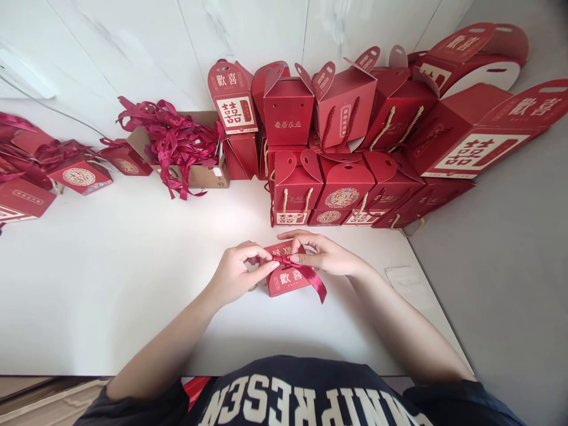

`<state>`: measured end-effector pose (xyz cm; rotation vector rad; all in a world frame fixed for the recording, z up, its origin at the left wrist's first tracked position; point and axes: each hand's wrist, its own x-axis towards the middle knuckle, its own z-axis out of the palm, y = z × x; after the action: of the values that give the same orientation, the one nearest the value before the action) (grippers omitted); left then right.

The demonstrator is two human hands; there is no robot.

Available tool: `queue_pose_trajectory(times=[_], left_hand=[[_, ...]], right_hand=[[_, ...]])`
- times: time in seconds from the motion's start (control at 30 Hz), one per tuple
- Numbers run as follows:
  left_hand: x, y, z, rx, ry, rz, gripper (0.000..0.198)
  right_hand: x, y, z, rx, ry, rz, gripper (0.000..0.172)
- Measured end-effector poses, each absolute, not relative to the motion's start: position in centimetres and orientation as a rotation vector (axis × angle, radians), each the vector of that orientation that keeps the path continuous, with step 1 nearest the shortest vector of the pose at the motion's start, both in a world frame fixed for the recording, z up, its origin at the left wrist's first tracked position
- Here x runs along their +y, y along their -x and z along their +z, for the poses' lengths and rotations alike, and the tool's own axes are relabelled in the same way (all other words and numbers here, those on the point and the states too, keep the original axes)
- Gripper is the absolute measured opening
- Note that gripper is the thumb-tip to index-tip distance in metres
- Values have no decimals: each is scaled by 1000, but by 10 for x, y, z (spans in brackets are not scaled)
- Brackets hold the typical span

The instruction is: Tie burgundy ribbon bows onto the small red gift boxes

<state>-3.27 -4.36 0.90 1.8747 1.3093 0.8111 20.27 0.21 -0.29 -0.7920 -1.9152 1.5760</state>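
A red gift box [288, 281] with gold and white lettering stands on the white table in front of me. Across its top runs a dark red satin ribbon [316, 284], gathered at the middle, one tail hanging toward me on the right. My left hand [239, 269] pinches the ribbon between thumb and fingertips at the left of the gathered part. From the other side, my right hand [322, 253] grips the ribbon with thumb and index finger. Whether the gathered part is a finished knot is hidden by my fingers.
Stacked red gift boxes [341, 189] with rope handles line the back right, against the wall. A cardboard box [208, 176] full of loose ribbons [177, 139] stands at the back. More ribboned boxes [80, 168] sit at the far left. A grey partition [497, 284] bounds the right.
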Motion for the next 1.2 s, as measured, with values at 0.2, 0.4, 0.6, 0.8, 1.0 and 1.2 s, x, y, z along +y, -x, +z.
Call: queue_pose_trajectory(times=[0.2, 0.4, 0.6, 0.8, 1.0, 1.2], left_hand=[[-50, 39, 20, 1321, -1989, 689, 12], [-51, 45, 19, 1360, -1933, 616, 8], [-49, 48, 11, 1376, -1769, 613, 11], [-43, 49, 13, 1279, -1981, 797, 26], [-42, 50, 17, 1190, -2146, 715, 31], [-36, 55, 5, 1099, -2499, 878, 29]], right_hand=[[4, -214, 6, -1851, 889, 1735, 18], [6, -221, 3, -1775, 916, 1791, 17], [8, -218, 0, -1857, 934, 1713, 16], [7, -221, 6, -2013, 998, 1379, 19], [-7, -211, 20, -2182, 907, 1022, 14], [-20, -201, 22, -2381, 864, 795, 5]])
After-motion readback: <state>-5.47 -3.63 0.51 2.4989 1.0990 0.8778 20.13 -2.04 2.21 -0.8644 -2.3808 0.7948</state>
